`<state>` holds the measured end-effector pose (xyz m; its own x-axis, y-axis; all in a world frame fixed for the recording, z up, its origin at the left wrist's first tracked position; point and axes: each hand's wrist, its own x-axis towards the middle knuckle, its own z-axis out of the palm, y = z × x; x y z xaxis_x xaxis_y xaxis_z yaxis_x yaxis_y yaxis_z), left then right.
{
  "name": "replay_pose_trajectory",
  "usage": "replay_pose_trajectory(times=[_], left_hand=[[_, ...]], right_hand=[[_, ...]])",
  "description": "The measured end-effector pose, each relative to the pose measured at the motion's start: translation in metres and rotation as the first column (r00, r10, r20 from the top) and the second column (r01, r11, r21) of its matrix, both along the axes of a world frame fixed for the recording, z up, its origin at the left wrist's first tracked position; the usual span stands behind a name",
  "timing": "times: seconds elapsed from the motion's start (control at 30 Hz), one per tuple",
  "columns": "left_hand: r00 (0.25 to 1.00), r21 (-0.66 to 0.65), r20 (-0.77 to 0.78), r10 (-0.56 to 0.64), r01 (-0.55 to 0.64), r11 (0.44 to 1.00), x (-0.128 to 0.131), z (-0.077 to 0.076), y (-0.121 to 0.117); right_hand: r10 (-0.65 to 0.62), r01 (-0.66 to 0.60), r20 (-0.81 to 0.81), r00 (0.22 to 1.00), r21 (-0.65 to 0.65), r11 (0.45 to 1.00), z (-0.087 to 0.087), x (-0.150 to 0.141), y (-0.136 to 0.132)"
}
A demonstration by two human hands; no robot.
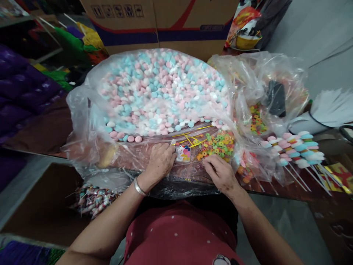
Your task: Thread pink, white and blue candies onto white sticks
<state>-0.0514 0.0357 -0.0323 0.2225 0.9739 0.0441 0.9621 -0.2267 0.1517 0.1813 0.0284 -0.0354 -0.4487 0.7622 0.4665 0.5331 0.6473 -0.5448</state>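
Note:
My left hand (161, 161) is closed at the left edge of a small printed plastic bag (183, 153) with a colourful cartoon picture, gripping it near its top corner. To the right, my right hand (220, 172) is curled with thumb and forefinger together beside a pile of ring-shaped candies (217, 143) in green, yellow and orange; whatever is in the pinch is too small to make out. Gold twist ties (191, 139) lie just above the printed bag. Behind both hands spreads a large clear plastic bag (88, 92) full of pink, blue and white marshmallows (162, 88).
Marshmallow skewers (300, 147) on white sticks lie at the right, near a bundle of white sticks (333, 108). A dark phone-like object (276, 98) rests on more candy bags. A large carton (176, 22) stands behind. Below left, an open box (41, 206) holds wrapped sweets (96, 198).

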Motion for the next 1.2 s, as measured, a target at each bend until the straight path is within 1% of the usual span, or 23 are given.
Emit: replay_pose_trajectory(times=[0.1, 0.2, 0.27, 0.33, 0.43, 0.5, 0.63, 0.73, 0.77, 0.8, 0.83, 0.87, 0.9, 0.93, 0.97, 1.03, 1.1, 1.2], left_hand=[[1.0, -0.006, 0.023, -0.015, 0.015, 1.0, -0.002, -0.002, 0.002], [0.996, 0.015, 0.08, -0.049, 0.048, 0.999, -0.007, -0.004, 0.002], [0.988, 0.064, 0.123, -0.092, 0.084, 0.994, -0.008, -0.005, 0.0], [0.976, 0.152, 0.162, -0.145, 0.121, 0.981, -0.007, -0.003, -0.002], [0.956, 0.316, 0.196, -0.217, 0.148, 0.937, 0.001, 0.001, -0.005], [0.943, 0.389, 0.209, -0.261, 0.165, 0.906, 0.008, 0.005, -0.007], [0.905, 0.424, 0.253, -0.342, 0.214, 0.88, 0.018, 0.007, -0.011], [0.889, 0.431, 0.281, -0.36, 0.219, 0.875, 0.021, 0.005, -0.013], [0.885, 0.431, 0.301, -0.355, 0.205, 0.879, 0.021, 0.005, -0.013], [0.879, 0.434, 0.331, -0.344, 0.182, 0.882, 0.022, 0.005, -0.013], [0.868, 0.437, 0.367, -0.335, 0.157, 0.886, 0.022, 0.006, -0.012], [0.854, 0.437, 0.401, -0.332, 0.14, 0.888, 0.022, 0.009, -0.011], [0.838, 0.43, 0.424, -0.342, 0.146, 0.891, 0.023, 0.012, -0.01], [0.819, 0.411, 0.435, -0.374, 0.189, 0.892, 0.023, 0.017, -0.009], [0.796, 0.381, 0.438, -0.417, 0.256, 0.888, 0.024, 0.021, -0.008], [0.735, 0.311, 0.445, -0.512, 0.409, 0.858, 0.025, 0.03, -0.006], [0.689, 0.286, 0.481, -0.541, 0.46, 0.84, 0.027, 0.036, -0.004], [0.654, 0.261, 0.533, -0.538, 0.477, 0.839, 0.029, 0.04, -0.002]], right_hand=[[0.01, -0.012, -0.031, 0.999, -0.064, 0.998, -0.005, -0.001, 0.0], [-0.004, -0.002, -0.057, 0.998, -0.097, 0.995, -0.004, -0.004, -0.002], [-0.057, 0.046, -0.09, 0.994, -0.123, 0.991, -0.001, -0.008, -0.003], [-0.148, 0.123, -0.132, 0.98, -0.184, 0.975, 0.002, -0.014, -0.004], [-0.279, 0.211, -0.163, 0.947, -0.342, 0.916, 0.009, -0.027, -0.003], [-0.325, 0.213, -0.188, 0.927, -0.451, 0.867, 0.012, -0.034, -0.002], [-0.367, 0.134, -0.295, 0.882, -0.59, 0.796, 0.013, -0.036, 0.002], [-0.384, 0.083, -0.34, 0.858, -0.645, 0.759, 0.011, -0.03, 0.003], [-0.374, 0.067, -0.347, 0.86, -0.65, 0.757, 0.012, -0.027, 0.002], [-0.354, 0.055, -0.351, 0.867, -0.638, 0.768, 0.012, -0.025, 0.002], [-0.322, 0.045, -0.352, 0.879, -0.611, 0.79, 0.014, -0.023, 0.001], [-0.28, 0.036, -0.349, 0.894, -0.567, 0.823, 0.016, -0.022, 0.001], [-0.232, 0.026, -0.344, 0.91, -0.51, 0.86, 0.019, -0.02, 0.0], [-0.184, 0.018, -0.336, 0.924, -0.443, 0.896, 0.021, -0.019, -0.001], [-0.14, 0.01, -0.321, 0.936, -0.376, 0.927, 0.024, -0.018, -0.002], [-0.077, 0.003, -0.278, 0.957, -0.254, 0.967, 0.029, -0.014, -0.005], [-0.053, 0.016, -0.234, 0.971, -0.159, 0.987, 0.032, -0.01, -0.007], [-0.051, 0.034, -0.175, 0.983, -0.097, 0.995, 0.034, -0.002, -0.008]])
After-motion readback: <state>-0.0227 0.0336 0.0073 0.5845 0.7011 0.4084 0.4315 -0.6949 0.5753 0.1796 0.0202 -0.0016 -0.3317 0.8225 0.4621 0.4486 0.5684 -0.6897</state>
